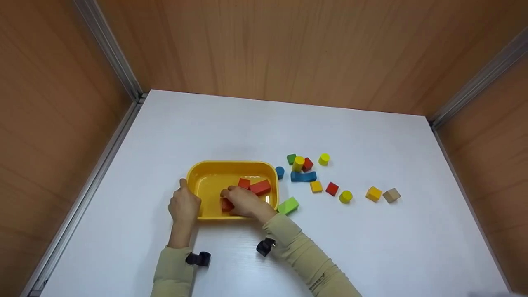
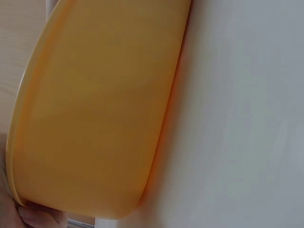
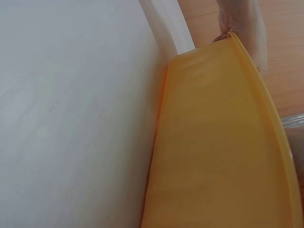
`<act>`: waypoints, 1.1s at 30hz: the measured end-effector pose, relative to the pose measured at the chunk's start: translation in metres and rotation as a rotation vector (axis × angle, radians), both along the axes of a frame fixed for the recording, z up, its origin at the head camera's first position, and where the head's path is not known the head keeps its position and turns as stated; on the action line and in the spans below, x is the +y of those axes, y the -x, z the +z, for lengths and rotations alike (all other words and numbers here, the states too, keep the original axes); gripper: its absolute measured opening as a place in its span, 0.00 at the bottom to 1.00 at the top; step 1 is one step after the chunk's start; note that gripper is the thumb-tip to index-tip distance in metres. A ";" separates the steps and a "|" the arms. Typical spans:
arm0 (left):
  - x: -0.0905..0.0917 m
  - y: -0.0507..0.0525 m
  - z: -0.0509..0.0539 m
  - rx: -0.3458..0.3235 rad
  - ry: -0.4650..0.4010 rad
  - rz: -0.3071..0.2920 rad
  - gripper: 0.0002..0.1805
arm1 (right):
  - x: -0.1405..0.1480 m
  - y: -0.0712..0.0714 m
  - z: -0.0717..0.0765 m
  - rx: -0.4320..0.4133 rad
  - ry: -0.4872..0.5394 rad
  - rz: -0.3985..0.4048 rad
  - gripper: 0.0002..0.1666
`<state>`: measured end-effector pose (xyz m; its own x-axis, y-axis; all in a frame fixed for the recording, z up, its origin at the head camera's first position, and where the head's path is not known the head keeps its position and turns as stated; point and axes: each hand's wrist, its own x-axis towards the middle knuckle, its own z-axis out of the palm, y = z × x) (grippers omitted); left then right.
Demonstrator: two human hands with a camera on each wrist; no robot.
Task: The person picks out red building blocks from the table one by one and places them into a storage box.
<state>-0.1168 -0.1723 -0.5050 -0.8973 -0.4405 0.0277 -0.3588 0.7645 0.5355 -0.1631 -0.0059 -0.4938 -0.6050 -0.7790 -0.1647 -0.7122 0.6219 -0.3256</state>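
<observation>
A yellow plastic tray [image 1: 214,165] stands on the white table. My left hand [image 1: 184,205] grips its left rim; in the left wrist view, fingers [image 2: 42,217] show under the lip at the tray's corner [image 2: 85,142]. Inside the tray, near its front wall, my right hand [image 1: 246,202] has curled fingers around a red block [image 1: 227,205], which they partly hide. Two more red blocks lie beside that hand: a small one [image 1: 244,183] and a longer one [image 1: 260,187]. The right wrist view is mostly filled by the tray's outer wall [image 3: 213,133].
Right of the tray lie a light green block [image 1: 288,206], a blue cylinder [image 1: 280,172] and a blue arched block [image 1: 303,177]. Farther right are several yellow, red and green pieces and a plain wooden cube [image 1: 392,195]. Wooden panels [image 1: 264,49] border the table's back and sides.
</observation>
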 end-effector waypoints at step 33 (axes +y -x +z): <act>0.000 -0.001 0.003 -0.024 -0.023 -0.005 0.23 | 0.074 -0.008 0.016 -0.031 0.682 -0.321 0.15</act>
<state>-0.1158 -0.1722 -0.5024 -0.8998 -0.4362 -0.0043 -0.3681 0.7540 0.5440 -0.1554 0.0680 -0.4777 -0.8226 -0.5002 0.2703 -0.5139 0.4506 -0.7300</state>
